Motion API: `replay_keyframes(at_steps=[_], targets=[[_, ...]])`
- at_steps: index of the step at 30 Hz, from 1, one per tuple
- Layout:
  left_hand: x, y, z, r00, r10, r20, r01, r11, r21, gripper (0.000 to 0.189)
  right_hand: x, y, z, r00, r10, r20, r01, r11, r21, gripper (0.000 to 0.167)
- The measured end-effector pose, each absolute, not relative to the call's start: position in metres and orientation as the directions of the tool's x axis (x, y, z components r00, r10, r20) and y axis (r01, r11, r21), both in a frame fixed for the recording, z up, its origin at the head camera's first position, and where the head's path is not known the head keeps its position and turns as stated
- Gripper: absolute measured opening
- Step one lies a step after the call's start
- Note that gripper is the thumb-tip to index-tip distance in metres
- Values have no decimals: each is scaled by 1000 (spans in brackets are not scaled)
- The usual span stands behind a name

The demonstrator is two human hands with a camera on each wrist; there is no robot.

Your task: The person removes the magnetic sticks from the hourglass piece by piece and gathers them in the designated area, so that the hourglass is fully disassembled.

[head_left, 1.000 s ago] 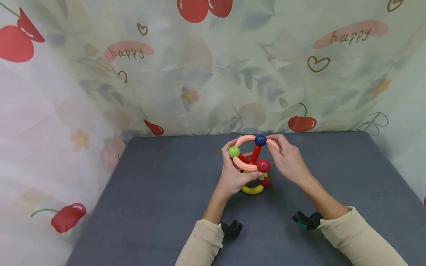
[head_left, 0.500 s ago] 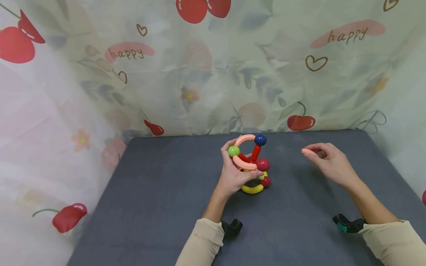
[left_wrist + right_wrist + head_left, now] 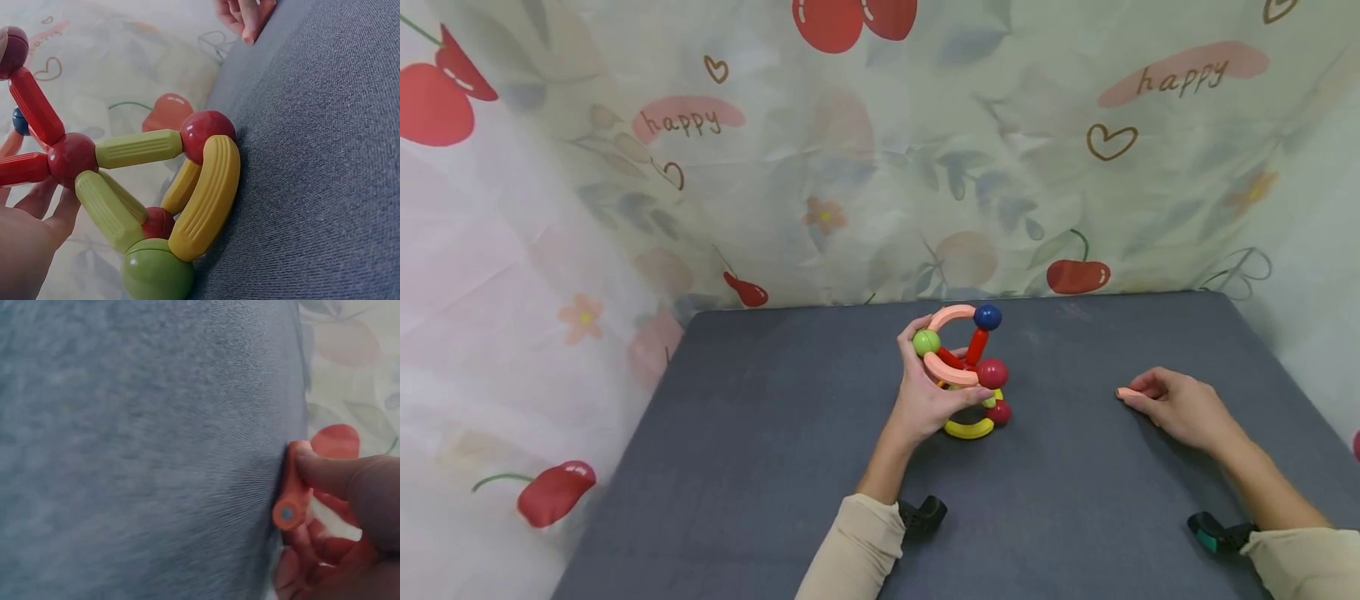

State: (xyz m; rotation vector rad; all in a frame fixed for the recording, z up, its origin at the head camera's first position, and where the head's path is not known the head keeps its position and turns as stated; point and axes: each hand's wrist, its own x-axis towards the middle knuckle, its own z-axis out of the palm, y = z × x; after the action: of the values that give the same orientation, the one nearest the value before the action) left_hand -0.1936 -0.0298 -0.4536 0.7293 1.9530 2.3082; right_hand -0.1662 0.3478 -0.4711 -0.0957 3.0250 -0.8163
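So the big change over the last second: the loose salmon-pink curved plastic rod (image 3: 1131,393) was over by the dark blue plastic ball (image 3: 988,317), and now the right hand (image 3: 1187,408) has it way over on the right side of the head frame, low to the dark grey fabric-covered tabletop (image 3: 775,433). I can't tell if it's actually touching down. To me that means one less piece at the build.

The colourful plastic ball-and-rod structure (image 3: 976,347) hasn't really moved, sitting just right of and below the middle of the head frame. The left hand (image 3: 927,400) has its fingers wrapped round the upper part. The right fingers are pinched narrow on that rod.

Counts, as best I can: three salmon rods, two on the structure plus the pinched one. One blue ball. The left wrist view gives me four red plastic balls (image 3: 72,159), three straight light green plastic rods (image 3: 140,149), two curved yellow plastic rods (image 3: 209,200) and at least two straight red plastic rods (image 3: 37,105). Light green plastic balls (image 3: 157,276): I'd say two, one low, one up by the left fingers.
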Motion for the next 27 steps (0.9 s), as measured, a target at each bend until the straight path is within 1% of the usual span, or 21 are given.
replay_keyframes(at_steps=[3,6,9,12,15,18,22,25,27], targets=[[-194,-30,-453,-893,318,317,266,-196,944,101,-170,343,-465,-997,-80,-18,-60,866,-496,41],[-193,-31,-453,-898,321,302,255,-181,950,101,-172,329,-447,-994,-107,-20,-82,856,-511,46],[-193,-30,-453,-896,322,306,256,-190,948,102,-174,301,-424,-990,-138,38,-136,829,-543,46],[-193,-29,-453,-887,323,330,273,-210,939,102,-178,267,-402,-975,-193,108,-219,771,-599,45],[-193,-30,-453,-880,323,349,291,-214,932,101,-186,232,-386,-949,-268,163,-308,694,-650,51],[-193,-31,-453,-871,331,362,298,-229,927,100,-198,204,-380,-917,-340,211,-387,621,-682,58],[-193,-31,-455,-857,348,380,298,-266,917,100,-213,184,-380,-872,-408,271,-475,569,-671,56],[-194,-31,-455,-853,352,385,298,-277,914,100,-221,177,-381,-864,-422,274,-485,552,-678,50],[-195,-32,-454,-854,349,385,300,-274,914,99,-226,175,-382,-872,-418,254,-464,541,-702,47]])
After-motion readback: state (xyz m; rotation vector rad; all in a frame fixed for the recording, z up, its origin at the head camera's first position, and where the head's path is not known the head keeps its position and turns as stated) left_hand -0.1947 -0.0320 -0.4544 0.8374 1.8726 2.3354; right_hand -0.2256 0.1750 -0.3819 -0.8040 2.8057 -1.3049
